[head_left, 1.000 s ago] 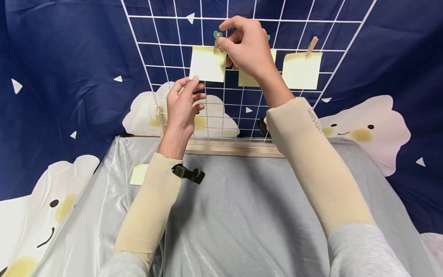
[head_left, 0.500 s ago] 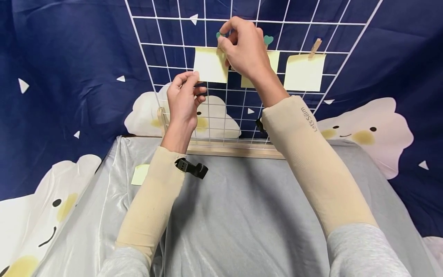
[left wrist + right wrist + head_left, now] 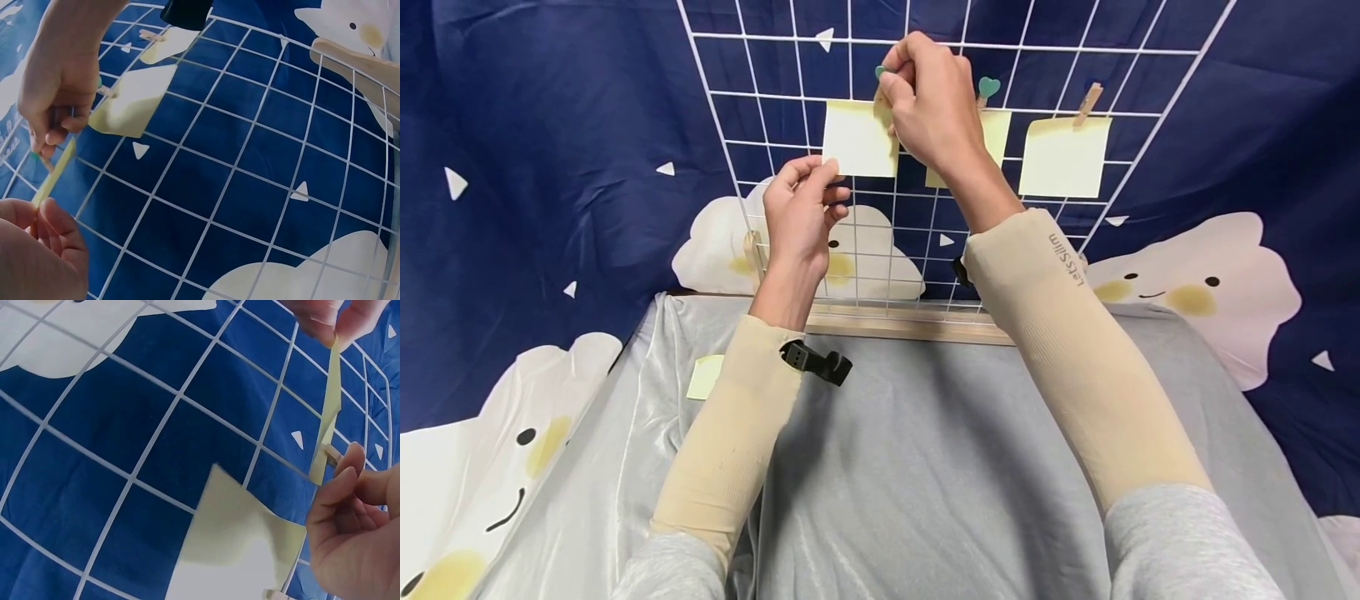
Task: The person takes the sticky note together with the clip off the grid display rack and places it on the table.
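Note:
A pale yellow sticky note (image 3: 856,137) lies against the white wire grid (image 3: 775,38). My left hand (image 3: 801,217) pinches its lower left corner between thumb and finger. At the note's top right, my right hand (image 3: 936,108) pinches a small wooden clothespin (image 3: 331,453) whose green heart (image 3: 880,72) peeks past the fingertips. From the right wrist, the clothespin's tip appears at the note's edge; whether it bites the wire too is hard to see. Partly behind my right wrist hangs a second sticky note (image 3: 997,137) under a heart-topped clothespin (image 3: 988,88).
A third sticky note (image 3: 1066,158) hangs at the right from a plain clothespin (image 3: 1088,104). The grid stands in a wooden base (image 3: 917,327) on a grey cloth-covered table (image 3: 910,450). Another sticky note (image 3: 704,377) lies left, beside my forearm. Behind is a blue curtain (image 3: 550,167) with clouds.
My right fingers have moved slightly over the clothespin and cover more of it. The left hand keeps the note's corner and has risen a little. The head view has shifted slightly.

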The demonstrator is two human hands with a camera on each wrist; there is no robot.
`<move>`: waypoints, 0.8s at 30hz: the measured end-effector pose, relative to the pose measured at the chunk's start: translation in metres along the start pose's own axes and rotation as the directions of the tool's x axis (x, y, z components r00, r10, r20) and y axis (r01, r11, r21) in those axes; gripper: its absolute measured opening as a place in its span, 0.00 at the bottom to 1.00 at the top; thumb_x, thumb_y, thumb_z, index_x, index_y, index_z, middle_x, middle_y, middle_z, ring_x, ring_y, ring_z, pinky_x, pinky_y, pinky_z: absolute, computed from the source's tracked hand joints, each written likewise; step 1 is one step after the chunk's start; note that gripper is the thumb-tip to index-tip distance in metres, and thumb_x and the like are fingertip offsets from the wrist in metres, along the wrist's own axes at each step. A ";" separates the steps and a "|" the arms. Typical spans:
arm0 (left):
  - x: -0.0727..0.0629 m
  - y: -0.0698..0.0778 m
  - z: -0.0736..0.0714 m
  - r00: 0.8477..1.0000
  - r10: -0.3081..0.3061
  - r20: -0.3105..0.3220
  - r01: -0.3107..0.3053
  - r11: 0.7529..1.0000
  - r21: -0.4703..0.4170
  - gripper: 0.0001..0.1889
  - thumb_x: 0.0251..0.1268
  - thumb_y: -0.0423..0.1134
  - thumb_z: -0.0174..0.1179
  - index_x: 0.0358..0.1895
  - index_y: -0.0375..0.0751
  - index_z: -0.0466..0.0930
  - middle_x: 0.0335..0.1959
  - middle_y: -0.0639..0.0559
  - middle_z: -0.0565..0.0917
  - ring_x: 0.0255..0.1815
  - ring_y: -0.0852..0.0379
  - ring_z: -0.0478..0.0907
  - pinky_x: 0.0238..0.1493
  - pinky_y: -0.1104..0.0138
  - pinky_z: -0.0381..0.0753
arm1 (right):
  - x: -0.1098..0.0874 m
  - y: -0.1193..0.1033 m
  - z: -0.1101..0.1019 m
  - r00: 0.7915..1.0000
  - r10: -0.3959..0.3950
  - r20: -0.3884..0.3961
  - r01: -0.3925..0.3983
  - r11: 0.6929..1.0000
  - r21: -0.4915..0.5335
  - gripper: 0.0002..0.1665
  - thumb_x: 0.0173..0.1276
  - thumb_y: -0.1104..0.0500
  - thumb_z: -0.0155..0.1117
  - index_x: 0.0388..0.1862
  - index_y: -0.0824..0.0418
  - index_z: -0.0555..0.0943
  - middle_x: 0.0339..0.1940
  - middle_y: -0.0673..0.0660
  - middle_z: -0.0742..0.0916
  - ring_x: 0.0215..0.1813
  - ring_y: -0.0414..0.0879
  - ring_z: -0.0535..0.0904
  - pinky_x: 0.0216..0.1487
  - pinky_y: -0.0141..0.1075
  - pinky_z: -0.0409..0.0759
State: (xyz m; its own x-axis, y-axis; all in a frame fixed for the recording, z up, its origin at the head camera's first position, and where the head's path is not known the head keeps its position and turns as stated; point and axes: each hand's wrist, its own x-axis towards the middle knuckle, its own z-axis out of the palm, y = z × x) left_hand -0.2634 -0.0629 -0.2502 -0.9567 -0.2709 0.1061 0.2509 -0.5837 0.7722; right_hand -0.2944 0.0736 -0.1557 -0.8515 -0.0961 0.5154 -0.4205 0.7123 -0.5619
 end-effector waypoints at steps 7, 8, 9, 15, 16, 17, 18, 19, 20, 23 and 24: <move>-0.001 -0.001 -0.004 1.000 0.004 0.025 -0.003 1.000 -0.031 0.07 0.69 0.24 0.60 0.34 0.38 0.75 0.25 0.46 0.78 0.19 0.59 0.76 0.20 0.75 0.73 | -0.004 -0.001 -0.002 0.999 0.015 -0.028 -0.012 0.994 0.111 0.10 0.79 0.58 0.56 0.52 0.61 0.80 0.30 0.45 0.79 0.28 0.36 0.79 0.37 0.28 0.80; 0.000 -0.001 -0.005 1.000 0.001 0.027 0.000 0.999 -0.037 0.07 0.69 0.24 0.60 0.34 0.37 0.75 0.25 0.46 0.78 0.19 0.59 0.76 0.20 0.75 0.73 | -0.005 0.000 -0.002 1.000 0.016 -0.026 -0.013 0.992 0.126 0.09 0.79 0.59 0.56 0.51 0.61 0.80 0.30 0.46 0.80 0.28 0.37 0.79 0.37 0.28 0.81; 0.000 -0.001 -0.005 1.000 -0.002 0.029 0.003 0.999 -0.040 0.07 0.69 0.24 0.60 0.35 0.37 0.75 0.25 0.46 0.78 0.19 0.59 0.76 0.21 0.75 0.73 | -0.006 0.000 -0.003 1.000 0.017 -0.025 -0.013 0.990 0.143 0.08 0.79 0.59 0.57 0.50 0.61 0.80 0.30 0.46 0.81 0.28 0.37 0.79 0.37 0.29 0.81; 0.000 0.000 -0.010 0.999 -0.007 0.038 0.009 0.998 -0.055 0.07 0.68 0.23 0.60 0.35 0.37 0.74 0.26 0.45 0.78 0.19 0.59 0.76 0.21 0.75 0.74 | -0.012 0.005 -0.005 1.000 0.008 -0.016 -0.004 0.980 0.199 0.10 0.78 0.60 0.57 0.51 0.64 0.80 0.31 0.49 0.85 0.25 0.41 0.82 0.34 0.30 0.80; 0.000 0.000 -0.010 0.999 -0.006 0.040 0.008 0.999 -0.051 0.07 0.69 0.23 0.60 0.35 0.37 0.74 0.26 0.44 0.78 0.19 0.59 0.76 0.22 0.75 0.74 | -0.013 0.006 -0.006 1.000 0.007 -0.014 -0.004 0.979 0.205 0.10 0.78 0.61 0.57 0.51 0.65 0.80 0.31 0.50 0.85 0.25 0.41 0.82 0.34 0.30 0.80; 0.000 0.000 -0.011 0.999 -0.007 0.041 0.009 0.999 -0.050 0.07 0.69 0.24 0.60 0.35 0.37 0.74 0.26 0.44 0.78 0.19 0.59 0.76 0.22 0.75 0.74 | -0.014 0.007 -0.007 1.000 0.006 -0.013 -0.003 0.977 0.213 0.10 0.78 0.61 0.58 0.51 0.65 0.80 0.31 0.50 0.85 0.24 0.41 0.82 0.34 0.30 0.80; 0.000 0.000 -0.012 0.999 -0.006 0.041 0.008 0.999 -0.043 0.07 0.69 0.24 0.59 0.35 0.37 0.74 0.26 0.45 0.78 0.20 0.59 0.76 0.22 0.75 0.74 | -0.015 0.009 -0.007 1.000 0.008 -0.010 -0.005 0.976 0.219 0.10 0.78 0.61 0.58 0.51 0.65 0.80 0.31 0.51 0.86 0.24 0.41 0.82 0.35 0.30 0.81; 0.000 0.000 -0.013 0.999 -0.009 0.041 0.011 0.999 -0.044 0.07 0.69 0.24 0.60 0.35 0.37 0.74 0.26 0.45 0.78 0.20 0.59 0.76 0.22 0.75 0.74 | -0.016 0.010 -0.008 1.000 0.010 -0.009 -0.008 0.974 0.226 0.10 0.78 0.61 0.58 0.51 0.65 0.80 0.31 0.51 0.85 0.24 0.42 0.82 0.35 0.30 0.81; 0.000 0.000 -0.014 0.999 -0.010 0.040 0.012 0.999 -0.040 0.07 0.69 0.24 0.60 0.35 0.37 0.74 0.26 0.45 0.79 0.20 0.59 0.76 0.22 0.75 0.74 | -0.017 0.012 -0.009 1.000 0.017 -0.007 -0.015 0.971 0.239 0.10 0.78 0.61 0.58 0.51 0.65 0.80 0.31 0.51 0.85 0.24 0.41 0.81 0.35 0.31 0.81; 0.001 0.000 -0.017 0.999 -0.011 0.037 0.013 0.999 -0.042 0.07 0.68 0.24 0.60 0.36 0.37 0.74 0.26 0.46 0.79 0.20 0.59 0.76 0.22 0.75 0.74 | -0.020 0.018 -0.011 1.000 0.019 -0.010 -0.015 0.961 0.276 0.09 0.77 0.62 0.59 0.50 0.66 0.80 0.30 0.50 0.84 0.23 0.42 0.81 0.33 0.30 0.81; 0.000 0.001 -0.017 0.999 -0.011 0.034 0.012 0.999 -0.043 0.06 0.68 0.24 0.60 0.36 0.37 0.74 0.26 0.46 0.79 0.20 0.59 0.76 0.22 0.74 0.74 | -0.021 0.020 -0.012 1.000 0.020 -0.012 -0.016 0.956 0.292 0.09 0.77 0.62 0.59 0.49 0.66 0.80 0.29 0.50 0.84 0.23 0.42 0.80 0.31 0.30 0.80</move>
State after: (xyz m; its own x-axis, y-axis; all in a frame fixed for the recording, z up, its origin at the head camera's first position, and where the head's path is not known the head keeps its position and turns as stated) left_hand -0.2611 -0.0766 -0.2605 -0.9638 -0.2386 0.1187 0.2452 -0.6192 0.7459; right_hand -0.2808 0.0981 -0.1699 -0.8559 -0.0732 0.5120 -0.4803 0.4795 -0.7344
